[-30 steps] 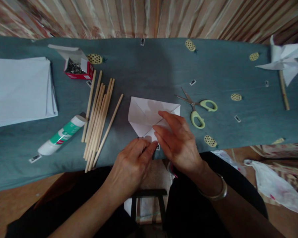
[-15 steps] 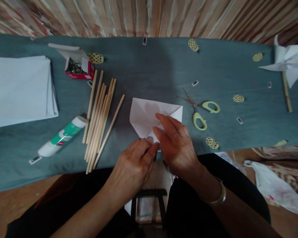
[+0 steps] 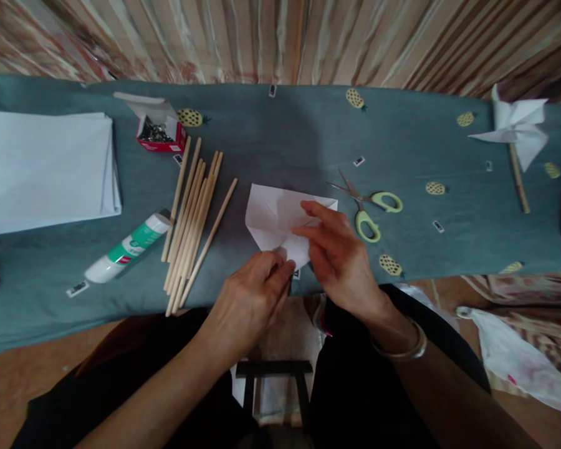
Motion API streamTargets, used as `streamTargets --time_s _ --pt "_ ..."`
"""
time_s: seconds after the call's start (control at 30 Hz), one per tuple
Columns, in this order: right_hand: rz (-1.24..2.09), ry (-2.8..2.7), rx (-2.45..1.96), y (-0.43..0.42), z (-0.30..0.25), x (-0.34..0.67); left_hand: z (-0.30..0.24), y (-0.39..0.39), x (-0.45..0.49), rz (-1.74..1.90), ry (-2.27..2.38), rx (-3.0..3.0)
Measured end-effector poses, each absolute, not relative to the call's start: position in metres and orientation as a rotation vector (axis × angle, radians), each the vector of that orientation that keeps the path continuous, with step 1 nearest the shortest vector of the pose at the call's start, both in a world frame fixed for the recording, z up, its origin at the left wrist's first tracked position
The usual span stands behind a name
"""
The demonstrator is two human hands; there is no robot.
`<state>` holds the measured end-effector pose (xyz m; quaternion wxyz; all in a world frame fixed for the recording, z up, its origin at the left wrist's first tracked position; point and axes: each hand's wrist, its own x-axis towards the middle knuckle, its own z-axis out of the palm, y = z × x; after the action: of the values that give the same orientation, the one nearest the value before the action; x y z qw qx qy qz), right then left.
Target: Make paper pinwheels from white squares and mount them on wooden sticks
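Note:
A creased, partly folded sheet of white paper lies near the front edge of the table, in front of me. Its near corner is pinched between the thumb and fingers of my left hand. My right hand hovers over the paper's right side with its fingers apart; whether the fingertips touch the sheet is unclear. Just right of the paper lie scissors with pale green handles, blades spread. Several wooden sticks are to the left of the paper.
A white-and-green glue bottle lies left of the sticks, below an opened red box of small metal pieces. A stack of white paper is at far left. A white paper pinwheel on a stick rests at far right.
My right hand has lifted slightly off the paper and its fingers have spread. My left hand keeps its pinch on the near corner. The camera view has shifted a little.

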<state>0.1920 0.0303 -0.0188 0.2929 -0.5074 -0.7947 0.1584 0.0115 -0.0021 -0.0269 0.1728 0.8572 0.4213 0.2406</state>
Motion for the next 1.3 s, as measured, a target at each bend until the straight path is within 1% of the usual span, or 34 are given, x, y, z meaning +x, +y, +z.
streamTargets --time_s 0.07,0.13,0.33,0.47,0.57,0.7,0.87,1.03,1.13,1.3 --pt "0.421 -2.03 -1.365 0.039 -0.015 0.2 -0.028 -0.003 0.011 0.687 1.198 2.434" --pt "0.333 -2.027 -1.404 0.049 -0.015 0.206 -0.028 -0.004 0.011 0.682 1.196 2.436" --pt "0.208 -2.302 -1.461 0.071 -0.02 0.207 -0.028 -0.003 0.011 0.654 1.209 2.469" --pt "0.19 -2.318 -1.506 0.073 -0.019 0.208 -0.025 -0.002 0.008 0.647 1.209 2.495" --pt "0.291 -2.219 -1.531 0.067 -0.012 0.213 -0.021 -0.002 0.001 0.665 1.211 2.553" --pt "0.504 -2.032 -1.586 0.053 -0.002 0.224 -0.015 0.001 -0.008 0.703 1.216 2.611" --pt "0.796 -1.783 -1.623 0.034 -0.007 0.239 -0.019 0.008 -0.015 0.781 1.225 2.631" --pt "0.943 -1.776 -1.641 0.02 -0.014 0.245 -0.015 0.007 -0.015 0.795 1.249 2.615" --pt "1.016 -1.744 -1.678 0.014 -0.015 0.245 -0.009 -0.003 -0.006 0.853 1.168 2.599" --pt "1.237 -1.484 -1.663 0.008 -0.017 0.24 -0.011 -0.018 0.016 0.687 1.057 2.671"
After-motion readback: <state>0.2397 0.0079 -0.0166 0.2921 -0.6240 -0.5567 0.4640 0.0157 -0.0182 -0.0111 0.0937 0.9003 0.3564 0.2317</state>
